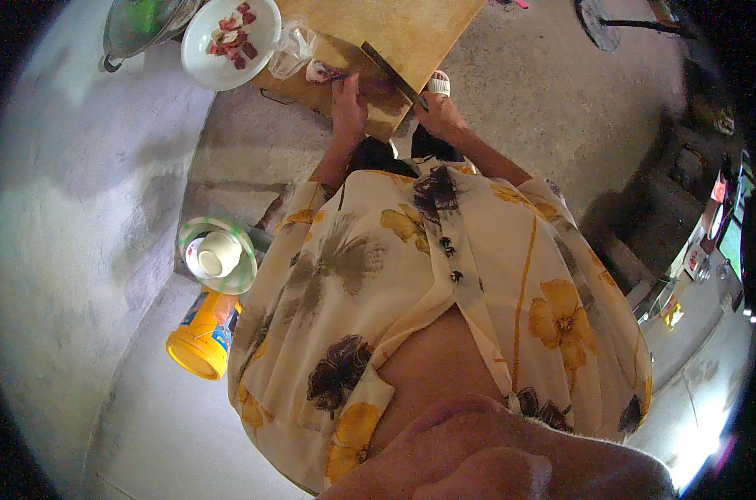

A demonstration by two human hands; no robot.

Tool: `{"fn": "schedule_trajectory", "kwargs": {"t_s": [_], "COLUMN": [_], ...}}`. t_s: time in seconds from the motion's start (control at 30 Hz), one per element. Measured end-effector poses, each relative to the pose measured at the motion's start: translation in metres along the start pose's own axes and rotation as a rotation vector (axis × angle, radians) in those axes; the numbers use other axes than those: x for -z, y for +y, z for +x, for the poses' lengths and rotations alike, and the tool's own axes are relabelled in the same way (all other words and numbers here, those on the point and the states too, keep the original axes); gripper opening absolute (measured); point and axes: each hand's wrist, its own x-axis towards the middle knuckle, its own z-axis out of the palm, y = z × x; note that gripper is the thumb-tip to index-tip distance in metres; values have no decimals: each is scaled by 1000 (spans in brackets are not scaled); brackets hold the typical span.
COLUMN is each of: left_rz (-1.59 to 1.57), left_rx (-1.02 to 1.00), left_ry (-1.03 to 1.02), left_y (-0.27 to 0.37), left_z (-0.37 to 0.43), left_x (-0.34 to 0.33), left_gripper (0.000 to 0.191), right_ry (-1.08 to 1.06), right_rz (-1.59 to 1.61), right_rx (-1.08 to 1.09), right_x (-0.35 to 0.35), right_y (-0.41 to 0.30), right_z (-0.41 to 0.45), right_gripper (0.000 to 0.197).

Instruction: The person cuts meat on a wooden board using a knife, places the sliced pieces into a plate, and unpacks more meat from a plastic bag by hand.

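My left hand (349, 107) rests on the wooden table, its fingers on a piece of raw meat (321, 72) with a pale, fatty side. In my right hand (441, 115), at the table's near corner, is the handle of a knife (387, 70). Its dark blade points away from me and to the left, over the tabletop to the right of my left hand. A dark reddish patch lies between that hand and the blade; shadow hides whether it is meat. A crumpled clear plastic bag (293, 51) lies just left of the meat.
Cut red and whitish meat pieces (233, 39) sit in a white bowl (196, 62) at the table's left. Beyond it, a metal pan (118, 47) stands by the wall. A white cup (218, 255) in a basin and a yellow bucket (196, 353) are at my left.
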Motion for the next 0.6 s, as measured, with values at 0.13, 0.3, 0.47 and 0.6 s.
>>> {"fn": "schedule_trajectory", "kwargs": {"t_s": [0.13, 0.3, 0.47, 0.6], "left_rz": [82, -9, -160, -91], "left_rx": [-28, 61, 287, 366], "left_ry": [-49, -89, 81, 115], "left_y": [8, 19, 14, 8], "left_z": [6, 8, -4, -7], "left_x": [8, 14, -2, -12], "left_gripper": [54, 54, 50, 58], "right_ry": [-18, -20, -3, 8], "right_rz": [-23, 38, 49, 60], "right_rx": [42, -93, -71, -41], "right_x": [14, 13, 11, 10], "right_y": [-19, -23, -24, -25], "right_z": [-14, -13, -10, -14], "right_gripper": [29, 29, 29, 28]}}
